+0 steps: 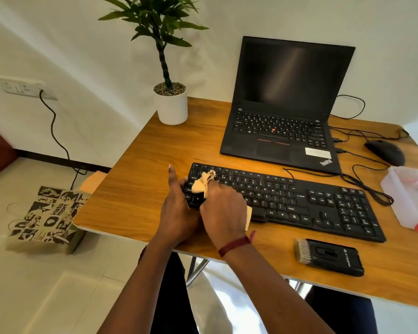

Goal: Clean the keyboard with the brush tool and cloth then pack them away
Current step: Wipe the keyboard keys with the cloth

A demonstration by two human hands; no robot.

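Note:
A black keyboard lies across the wooden desk. My right hand presses a beige cloth onto the keyboard's left keys, with cloth showing above and below the fist. My left hand grips the keyboard's left end, its thumb pointing up. The black brush tool, bristles at its left end, rests on the desk near the front edge, to the right of my hands.
An open black laptop stands behind the keyboard. At the right are a black mouse, loose cables and a clear plastic box. A potted plant occupies the back left corner. A printed paper bag sits on the floor.

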